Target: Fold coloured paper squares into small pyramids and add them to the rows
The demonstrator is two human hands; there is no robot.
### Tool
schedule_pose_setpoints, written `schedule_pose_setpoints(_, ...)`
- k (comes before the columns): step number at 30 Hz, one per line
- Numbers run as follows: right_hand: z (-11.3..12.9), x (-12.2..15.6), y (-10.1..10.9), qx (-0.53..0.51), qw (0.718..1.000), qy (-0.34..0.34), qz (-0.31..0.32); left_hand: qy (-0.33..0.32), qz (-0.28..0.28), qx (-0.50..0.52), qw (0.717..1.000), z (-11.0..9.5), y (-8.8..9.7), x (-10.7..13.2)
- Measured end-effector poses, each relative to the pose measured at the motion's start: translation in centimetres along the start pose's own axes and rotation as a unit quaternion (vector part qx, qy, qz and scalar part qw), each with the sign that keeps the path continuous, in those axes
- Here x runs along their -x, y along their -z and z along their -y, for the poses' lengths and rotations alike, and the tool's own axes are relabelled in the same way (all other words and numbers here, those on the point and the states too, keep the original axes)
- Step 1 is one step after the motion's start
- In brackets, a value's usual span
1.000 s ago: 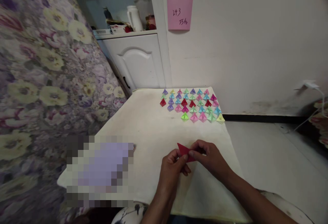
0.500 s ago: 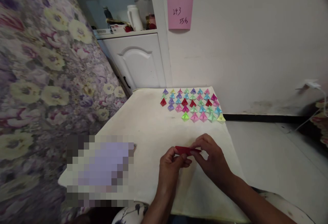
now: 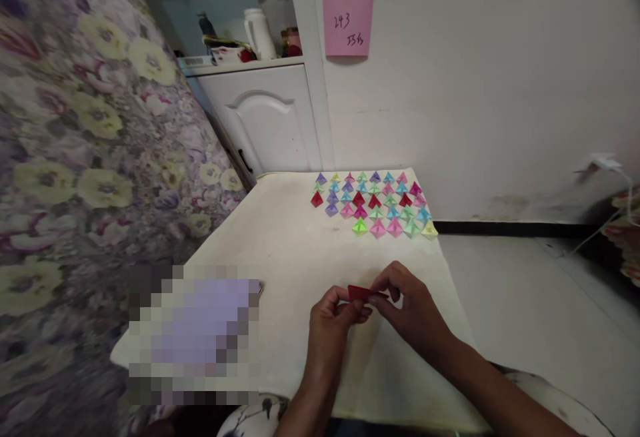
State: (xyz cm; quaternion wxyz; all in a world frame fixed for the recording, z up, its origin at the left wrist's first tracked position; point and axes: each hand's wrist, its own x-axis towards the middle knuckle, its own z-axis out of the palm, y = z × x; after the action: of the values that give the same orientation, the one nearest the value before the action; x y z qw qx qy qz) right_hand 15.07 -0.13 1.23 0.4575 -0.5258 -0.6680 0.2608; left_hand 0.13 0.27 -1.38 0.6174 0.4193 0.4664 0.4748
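A small piece of folded red paper [image 3: 359,293] is held between both hands above the near part of the table. My left hand [image 3: 334,317] pinches its left end, thumb in front and fingers behind. At its right end, my right hand [image 3: 405,297] grips the paper between thumb and index finger. Fingertips cover part of the folds. Farther back lie rows of small folded paper pieces [image 3: 377,227] in pink, green, blue, purple, red and yellow.
A cream cloth covers the table [image 3: 280,250]. A blurred-out purple area [image 3: 200,324] lies at the left. Behind stand a white cabinet [image 3: 270,117] and a wall with a pink note [image 3: 349,22]. A floral curtain [image 3: 100,157] hangs on the left.
The red paper is tilted a little differently and shows a shorter length between my fingers. Both hands keep their pinch, nearly in the same place. The view has shifted slightly.
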Motion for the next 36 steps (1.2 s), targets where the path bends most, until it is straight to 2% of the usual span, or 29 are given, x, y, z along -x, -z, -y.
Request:
schedule_pose_setpoints(5, -0.6, 0.2, -0.2, -0.008, 1.0, -0.013, 0.023, 0.006, 0.003, 0.019, 1.0, 0.0, 0.0, -0.1)
schedule_pose_setpoints(10, -1.0, 0.7, -0.7, 0.039, 0.998, -0.026, 0.033, -0.008, -0.006, 0.027, 1.0, 0.0, -0.1, -0.1)
schedule_pose_setpoints(16, -0.8, 1.0, -1.4, -0.044, 0.994, -0.071, 0.076, -0.018, -0.013, 0.033, 0.999, 0.0, -0.5, 0.2)
schedule_pose_setpoints(23, -0.9, 0.6, -1.4, -0.082, 0.995, -0.021, 0.044, -0.025, 0.016, 0.05, 0.998, 0.0, -0.3, 0.1)
schedule_pose_setpoints(29, -1.2, 0.3, -1.0, -0.029, 0.999, 0.012, 0.031, -0.009, 0.041, 0.06, 0.997, -0.3, 0.0, 0.1)
schedule_pose_setpoints(33, -1.3, 0.0, -0.9, 0.003, 1.0, 0.025, 0.014, -0.002, 0.036, 0.098, 0.995, -0.5, -0.2, 0.3)
schedule_pose_setpoints(36, -1.0, 0.1, -0.8, 0.006, 0.999, 0.034, 0.037, 0.008, 0.015, 0.107, 0.994, -0.5, -0.3, 0.2)
